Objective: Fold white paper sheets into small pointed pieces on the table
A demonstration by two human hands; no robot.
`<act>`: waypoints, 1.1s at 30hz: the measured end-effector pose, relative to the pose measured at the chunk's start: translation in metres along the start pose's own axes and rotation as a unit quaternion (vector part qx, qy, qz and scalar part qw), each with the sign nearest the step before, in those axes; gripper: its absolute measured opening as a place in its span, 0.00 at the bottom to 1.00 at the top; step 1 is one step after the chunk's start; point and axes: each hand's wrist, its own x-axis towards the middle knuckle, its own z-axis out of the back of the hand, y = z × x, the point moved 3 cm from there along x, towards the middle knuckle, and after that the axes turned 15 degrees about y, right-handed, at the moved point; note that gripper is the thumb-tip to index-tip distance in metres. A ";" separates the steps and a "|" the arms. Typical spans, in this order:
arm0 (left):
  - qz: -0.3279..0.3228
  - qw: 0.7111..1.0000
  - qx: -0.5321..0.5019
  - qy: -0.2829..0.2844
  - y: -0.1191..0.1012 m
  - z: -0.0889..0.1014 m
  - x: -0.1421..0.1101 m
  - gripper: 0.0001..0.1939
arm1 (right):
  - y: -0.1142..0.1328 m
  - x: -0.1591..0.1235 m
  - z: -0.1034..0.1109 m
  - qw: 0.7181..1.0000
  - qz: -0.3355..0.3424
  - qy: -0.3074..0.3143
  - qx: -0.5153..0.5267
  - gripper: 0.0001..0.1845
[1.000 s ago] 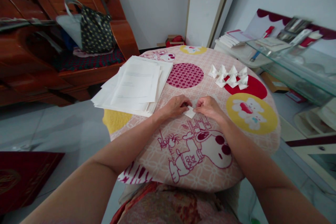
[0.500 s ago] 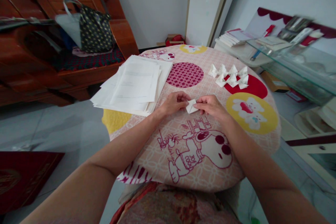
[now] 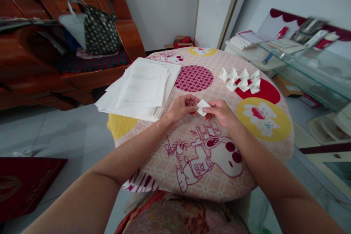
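Observation:
A small folded white paper piece (image 3: pixel 202 106) is held between both hands just above the round table (image 3: pixel 164 175), which wears a pink cartoon-print cloth. My left hand (image 3: pixel 183 108) pinches its left side with curled fingers. My right hand (image 3: pixel 221 112) grips its right side, fingers closed. A stack of white paper sheets (image 3: pixel 141 87) lies left of the hands. Several finished folded paper shapes (image 3: pixel 241 79) sit in a cluster at the table's far right.
A wooden bench (image 3: pixel 82 69) with a dark patterned bag (image 3: pixel 98 31) stands at the left. A glass-topped shelf (image 3: pixel 309 65) with books and bottles runs along the right. A dark red mat (image 3: pixel 24 182) lies on the grey floor at lower left.
The paper piece was pressed flat on the cloth; both hands have since lifted it off the table and turned it up between the fingertips.

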 end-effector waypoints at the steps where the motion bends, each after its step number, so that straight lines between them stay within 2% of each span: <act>1: 0.003 1.000 0.011 0.006 0.000 0.000 0.000 0.13 | 0.000 0.000 0.000 1.000 0.001 -0.011 -0.012 0.14; 5: 0.001 0.990 0.142 0.008 -0.003 0.000 -0.001 0.09 | 0.002 -0.002 0.000 0.993 0.014 -0.033 -0.112 0.10; 8: -0.027 0.962 0.272 -0.012 -0.010 -0.001 -0.004 0.06 | 0.010 -0.005 -0.001 0.957 0.060 -0.042 -0.279 0.10; 10: -0.051 0.941 0.334 -0.015 -0.015 -0.003 -0.006 0.05 | 0.015 -0.008 -0.002 0.906 0.103 -0.064 -0.405 0.12; 13: -0.087 0.900 0.427 -0.005 -0.018 -0.008 -0.007 0.05 | 0.021 -0.011 -0.008 0.807 0.149 -0.087 -0.565 0.10; 16: -0.111 0.847 0.519 0.011 -0.017 -0.013 -0.008 0.06 | 0.021 -0.013 -0.018 0.716 0.154 -0.066 -0.678 0.10; 18: -0.113 0.816 0.566 0.022 -0.015 -0.016 -0.009 0.06 | 0.019 -0.014 -0.026 0.680 0.130 -0.033 -0.721 0.12; 19: -0.107 0.805 0.582 0.034 -0.013 -0.017 -0.009 0.06 | 0.017 -0.015 -0.030 0.672 0.114 -0.012 -0.732 0.12; 20: -0.099 0.797 0.594 0.048 -0.011 -0.018 -0.010 0.06 | 0.015 -0.016 -0.033 0.671 0.097 0.008 -0.735 0.13; 22: -0.079 0.786 0.608 0.082 -0.007 -0.019 -0.013 0.06 | 0.013 -0.017 -0.034 0.687 0.070 0.042 -0.722 0.12; 25: -0.063 0.783 0.608 0.116 -0.004 -0.020 -0.019 0.07 | 0.012 -0.019 -0.025 0.745 0.059 0.065 -0.661 0.06; 28: -0.064 0.790 0.598 0.117 -0.005 -0.021 -0.023 0.07 | 0.013 -0.020 -0.013 0.796 0.073 0.087 -0.595 0.04; 30: -0.061 0.793 0.596 0.114 -0.004 -0.022 -0.024 0.07 | 0.012 -0.021 -0.008 0.809 0.084 0.100 -0.573 0.06; 33: -0.051 0.792 0.599 0.112 -0.003 -0.023 -0.024 0.08 | 0.010 -0.020 -0.006 0.808 0.092 0.114 -0.570 0.10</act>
